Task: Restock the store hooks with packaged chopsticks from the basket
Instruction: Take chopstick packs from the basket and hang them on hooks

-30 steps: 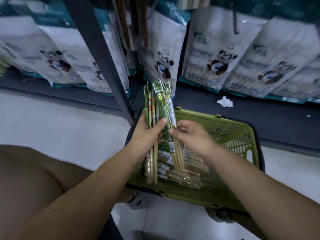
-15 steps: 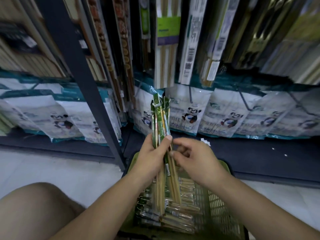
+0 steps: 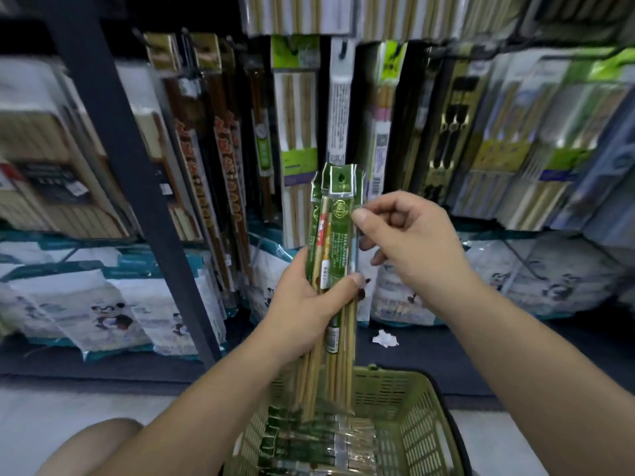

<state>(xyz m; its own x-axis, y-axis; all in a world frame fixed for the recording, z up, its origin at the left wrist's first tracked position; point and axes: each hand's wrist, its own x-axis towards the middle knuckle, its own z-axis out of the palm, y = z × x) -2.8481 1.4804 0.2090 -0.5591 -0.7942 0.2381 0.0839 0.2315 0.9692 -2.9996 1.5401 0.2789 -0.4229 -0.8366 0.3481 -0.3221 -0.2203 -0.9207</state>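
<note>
My left hand (image 3: pixel 305 310) grips an upright bunch of green-packaged chopsticks (image 3: pixel 333 228) around its middle, thumb across the front. My right hand (image 3: pixel 405 242) pinches the right edge of the front pack near its top, with its fingers curled. Below, the green plastic basket (image 3: pixel 415 407) holds several more green chopstick packs (image 3: pixel 309 448) lying flat. Hooks (image 3: pixel 343 49) on the shelf ahead carry hanging rows of other chopstick packages (image 3: pixel 299 108).
A dark metal upright (image 3: pixel 127 159) slants down the left of the shelf. White panda-printed bags (image 3: pixel 113 304) line the bottom shelf. A crumpled white scrap (image 3: pixel 385 338) lies on the dark shelf base. My knee (image 3: pixel 92 444) shows at lower left.
The view has tilted up from the basket to the hanging racks. Both hands have risen with the bunch, and my right hand has moved up from the bunch's middle to near its top.
</note>
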